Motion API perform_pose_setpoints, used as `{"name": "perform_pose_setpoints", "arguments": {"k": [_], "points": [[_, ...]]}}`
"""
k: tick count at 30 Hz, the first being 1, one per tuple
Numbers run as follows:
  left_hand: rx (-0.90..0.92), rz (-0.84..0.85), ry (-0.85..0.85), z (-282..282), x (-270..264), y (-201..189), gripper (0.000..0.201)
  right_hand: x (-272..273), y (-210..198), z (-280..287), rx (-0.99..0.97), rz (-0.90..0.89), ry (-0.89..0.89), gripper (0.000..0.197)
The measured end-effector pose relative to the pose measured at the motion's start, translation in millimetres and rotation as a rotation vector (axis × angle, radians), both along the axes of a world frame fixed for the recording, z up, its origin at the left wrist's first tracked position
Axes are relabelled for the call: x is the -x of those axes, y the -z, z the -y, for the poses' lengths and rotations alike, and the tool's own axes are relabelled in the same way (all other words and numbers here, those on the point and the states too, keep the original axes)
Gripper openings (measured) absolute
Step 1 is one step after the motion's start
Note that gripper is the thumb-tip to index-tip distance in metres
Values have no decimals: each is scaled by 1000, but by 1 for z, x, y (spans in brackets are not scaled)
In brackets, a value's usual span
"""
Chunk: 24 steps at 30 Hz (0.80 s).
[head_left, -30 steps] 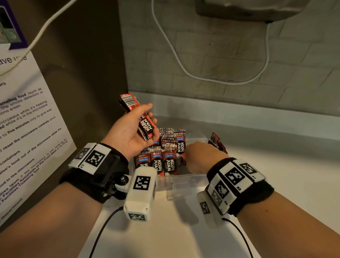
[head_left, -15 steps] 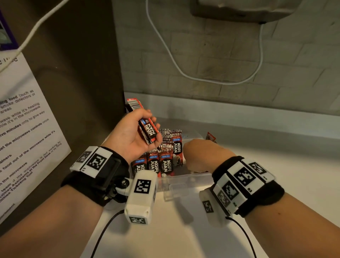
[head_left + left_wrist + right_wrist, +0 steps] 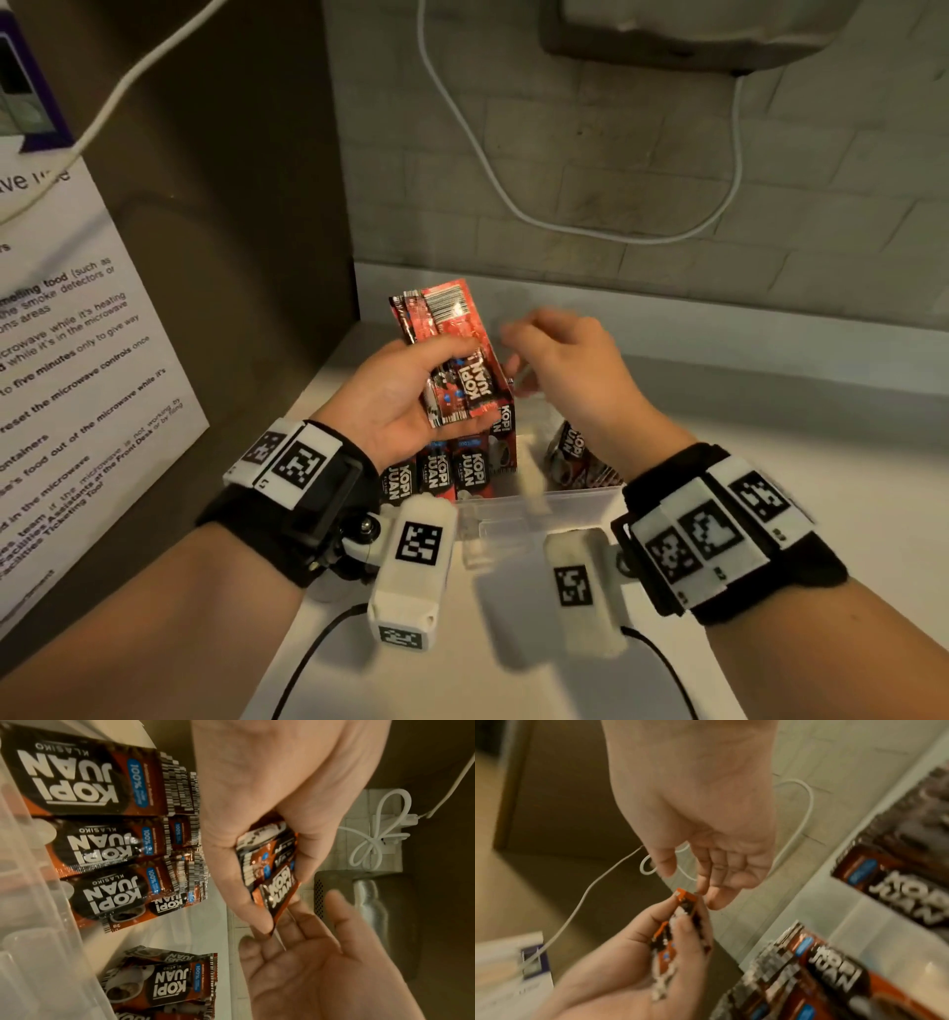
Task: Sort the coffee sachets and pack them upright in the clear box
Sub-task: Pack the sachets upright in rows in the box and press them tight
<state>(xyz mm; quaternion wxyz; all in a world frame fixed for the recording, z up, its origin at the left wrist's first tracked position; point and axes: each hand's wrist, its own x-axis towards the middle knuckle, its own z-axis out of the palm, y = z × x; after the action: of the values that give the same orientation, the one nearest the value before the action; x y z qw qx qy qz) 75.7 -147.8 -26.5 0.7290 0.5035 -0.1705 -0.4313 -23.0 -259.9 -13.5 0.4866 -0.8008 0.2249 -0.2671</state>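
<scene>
Holding sachets [image 3: 454, 360], left hand [image 3: 398, 406]; right hand [image 3: 570, 360] empty.

Right hand [image 3: 560, 360] motion-blurred.

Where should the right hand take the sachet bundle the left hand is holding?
Likely at the free barcode end of the sachet bundle, coming from the right. The left hand grips the lower half, so only the upper end sticks out clear. A thumb-and-finger pinch across the flat faces suits the open right hand.
</scene>
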Motion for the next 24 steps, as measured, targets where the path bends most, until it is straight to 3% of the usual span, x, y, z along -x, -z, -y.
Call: {"name": "perform_pose_setpoints", "arguments": {"k": [2, 5, 9, 13, 17, 19, 24], "points": [[5, 36, 20, 2, 3, 0, 9, 0, -2, -7, -250, 57, -91, 21], [18, 60, 21, 0, 4, -4, 10, 1, 1, -10, -376, 92, -184, 17], [12, 89, 35, 0, 3, -5, 32, 2, 5, -7, -368, 122, -190, 19], [7, 81, 12, 2, 2, -4, 22, 1, 5, -8, -356, 166, -112, 20], [-27, 20, -47, 3, 1, -3, 18, 1, 2, -6, -432, 333, -47, 21], [-38, -28, -75, 3, 0, -3, 26, 2, -1, -5, -376, 392, -28, 25], [-7, -48, -36, 3, 2, -6, 18, 0, 0, -5, -201, 407, -8, 44]]}}
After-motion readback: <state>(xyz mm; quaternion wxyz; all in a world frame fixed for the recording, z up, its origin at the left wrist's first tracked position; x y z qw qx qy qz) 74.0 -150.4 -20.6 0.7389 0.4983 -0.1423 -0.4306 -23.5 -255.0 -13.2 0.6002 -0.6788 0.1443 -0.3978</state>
